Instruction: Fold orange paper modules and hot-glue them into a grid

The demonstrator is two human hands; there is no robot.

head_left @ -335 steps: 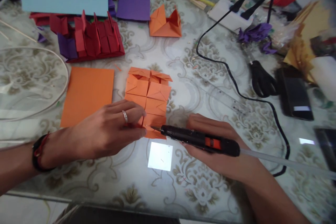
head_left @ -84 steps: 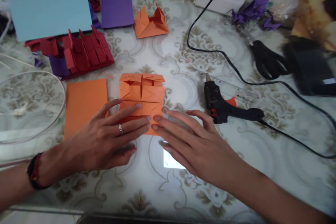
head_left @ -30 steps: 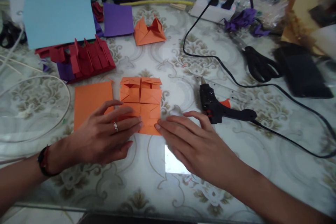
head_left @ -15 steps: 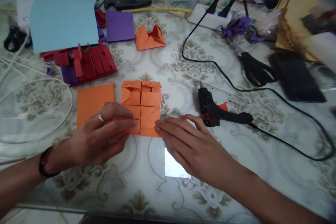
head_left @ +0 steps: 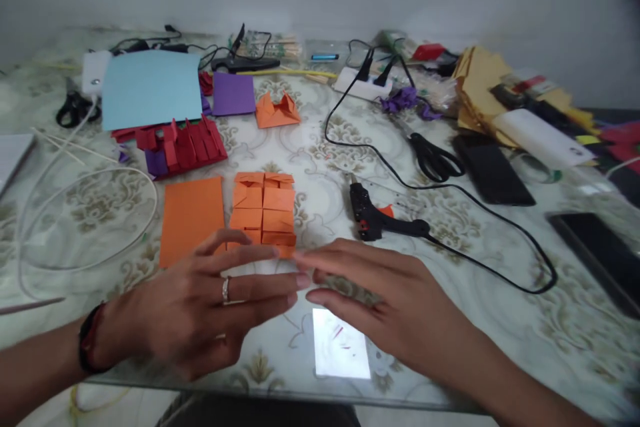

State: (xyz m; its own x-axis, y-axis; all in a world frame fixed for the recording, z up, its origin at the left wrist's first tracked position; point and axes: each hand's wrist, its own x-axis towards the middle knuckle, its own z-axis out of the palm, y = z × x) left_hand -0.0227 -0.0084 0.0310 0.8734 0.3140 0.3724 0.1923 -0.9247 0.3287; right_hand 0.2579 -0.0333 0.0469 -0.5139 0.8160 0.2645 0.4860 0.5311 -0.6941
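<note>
My left hand, with a ring and a dark bracelet, is stretched out across the near edge of a folded orange paper piece. Its fingers are spread, and nothing shows in them. From the right, my right hand reaches in, fingers straight and thumb apart, holding nothing visible. The fingertips of both hands nearly meet in front of the piece; whether they touch it I cannot tell. The piece lies flat, creased into several panels with small flaps raised. Beside it on the left is a plain orange sheet, its lower corner hidden by my left hand.
A black glue gun lies right of the folded piece, its cord looping across the table. Beyond are black scissors, a phone and a power strip. Red folded paper and a light blue sheet lie back left.
My left hand has moved right and spread its fingers. My right hand has drawn back from the folded piece's right edge. The view has tilted up, showing more wall.
</note>
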